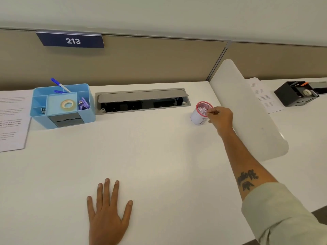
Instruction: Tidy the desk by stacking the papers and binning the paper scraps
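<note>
Your right hand is at the rim of the bin, near the desk's back right corner, fingertips pinched together just right of the opening; whether they clamp a scrap cannot be told. Scraps lie in the bin, directly left of the pinch; your left hand rests flat and spread at the front edge, well apart; the papers lie stacked at the left edge.

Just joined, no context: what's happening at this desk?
A person is tidying a white desk. The right hand reaches to the rim of a small red-rimmed bin that already holds paper scraps. The left hand lies flat on the desk. A stack of papers sits at the far left beside a blue organizer.
</note>
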The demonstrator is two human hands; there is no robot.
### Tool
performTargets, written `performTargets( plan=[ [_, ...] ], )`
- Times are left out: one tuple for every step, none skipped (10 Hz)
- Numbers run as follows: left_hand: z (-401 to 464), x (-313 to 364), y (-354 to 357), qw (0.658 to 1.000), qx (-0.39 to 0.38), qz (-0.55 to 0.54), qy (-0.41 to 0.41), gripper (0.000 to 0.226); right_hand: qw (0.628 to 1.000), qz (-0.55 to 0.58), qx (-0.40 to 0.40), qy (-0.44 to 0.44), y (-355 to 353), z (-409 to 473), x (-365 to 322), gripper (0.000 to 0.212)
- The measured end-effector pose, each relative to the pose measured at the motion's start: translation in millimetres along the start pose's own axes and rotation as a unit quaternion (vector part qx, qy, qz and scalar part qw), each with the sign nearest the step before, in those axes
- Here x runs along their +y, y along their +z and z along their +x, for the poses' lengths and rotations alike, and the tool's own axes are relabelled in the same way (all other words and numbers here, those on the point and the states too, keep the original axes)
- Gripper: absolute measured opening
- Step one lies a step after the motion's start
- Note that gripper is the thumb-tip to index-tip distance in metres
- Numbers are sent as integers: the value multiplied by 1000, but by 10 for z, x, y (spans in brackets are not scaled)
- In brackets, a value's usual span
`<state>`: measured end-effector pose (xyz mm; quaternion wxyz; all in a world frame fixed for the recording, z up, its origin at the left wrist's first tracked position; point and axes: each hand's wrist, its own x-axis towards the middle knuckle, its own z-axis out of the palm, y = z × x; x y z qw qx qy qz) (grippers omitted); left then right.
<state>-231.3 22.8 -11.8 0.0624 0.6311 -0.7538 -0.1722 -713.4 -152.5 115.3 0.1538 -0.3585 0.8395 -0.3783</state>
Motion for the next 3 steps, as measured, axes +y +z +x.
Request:
performTargets(
  plan=[
    [5, 6, -3, 1000, -9, 4, 0, 87, 1000, -12, 12, 16, 20, 239, 1, 29],
    [23, 18, -10, 1000, 3, 6, -2, 87, 1000, -16, 13, 21, 72, 440, 181, 35],
    [33, 29, -22, 1000, 8, -1, 4, 86, 999, 12, 21, 29, 80, 343, 71, 20]
  ],
)
